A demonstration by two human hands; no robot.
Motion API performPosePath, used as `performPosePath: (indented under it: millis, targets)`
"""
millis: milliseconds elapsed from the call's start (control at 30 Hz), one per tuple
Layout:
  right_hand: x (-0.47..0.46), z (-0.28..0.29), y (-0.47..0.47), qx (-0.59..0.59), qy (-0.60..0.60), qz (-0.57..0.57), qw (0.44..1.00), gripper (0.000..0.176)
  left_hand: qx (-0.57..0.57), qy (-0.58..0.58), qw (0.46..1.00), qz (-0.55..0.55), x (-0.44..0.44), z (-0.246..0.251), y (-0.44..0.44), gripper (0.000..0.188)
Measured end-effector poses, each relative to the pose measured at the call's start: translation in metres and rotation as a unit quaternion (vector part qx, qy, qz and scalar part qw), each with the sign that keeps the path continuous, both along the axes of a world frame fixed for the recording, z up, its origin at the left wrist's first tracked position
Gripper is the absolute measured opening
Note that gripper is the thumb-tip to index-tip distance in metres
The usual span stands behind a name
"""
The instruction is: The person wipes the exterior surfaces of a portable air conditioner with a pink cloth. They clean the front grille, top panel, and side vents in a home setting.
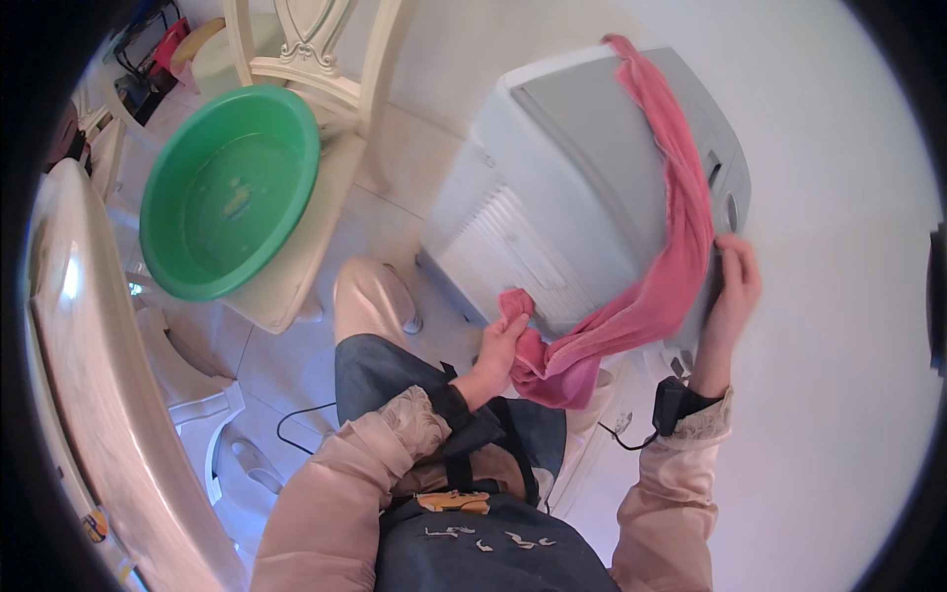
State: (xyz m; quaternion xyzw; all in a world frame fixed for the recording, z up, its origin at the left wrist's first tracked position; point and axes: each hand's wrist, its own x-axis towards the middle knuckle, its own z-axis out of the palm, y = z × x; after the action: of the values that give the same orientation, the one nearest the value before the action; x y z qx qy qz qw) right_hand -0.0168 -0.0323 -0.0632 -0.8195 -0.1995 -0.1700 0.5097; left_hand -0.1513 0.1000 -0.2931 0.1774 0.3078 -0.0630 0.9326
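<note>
A long pink towel point(684, 192) lies over the grey top of a white household appliance point(584, 126) and hangs down off its near side. My left hand point(499, 355) grips the bunched near end of the towel, in front of the appliance's ribbed panel. At the appliance's right edge is my right hand point(732, 285), its fingertips against the towel's border beside a round button point(731, 212). Whether those fingers pinch the cloth or only touch the edge is hidden.
To the left, a green plastic basin point(229, 192) with water in it rests on a cream chair point(325, 214). A glossy table edge point(111, 370) runs along the far left. A white wall point(828, 333) rises right of the appliance. Thin black cables trail from both wrists.
</note>
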Motion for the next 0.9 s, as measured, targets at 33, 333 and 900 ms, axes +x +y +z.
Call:
performPosePath:
  millis: [33,333,900]
  targets:
    - [0.000,0.000,0.000,0.001,0.005,0.006,1.000,0.010,0.026,-0.011,0.999,0.024,0.003,-0.001,0.008,0.014]
    - [0.002,0.001,0.001,-0.004,0.004,0.000,1.000,0.011,-0.038,0.012,0.999,0.033,-0.006,0.012,-0.033,0.017]
    - [0.001,0.000,-0.001,0.009,0.004,0.002,1.000,0.010,0.053,-0.020,0.998,-0.040,0.005,-0.010,0.008,0.013]
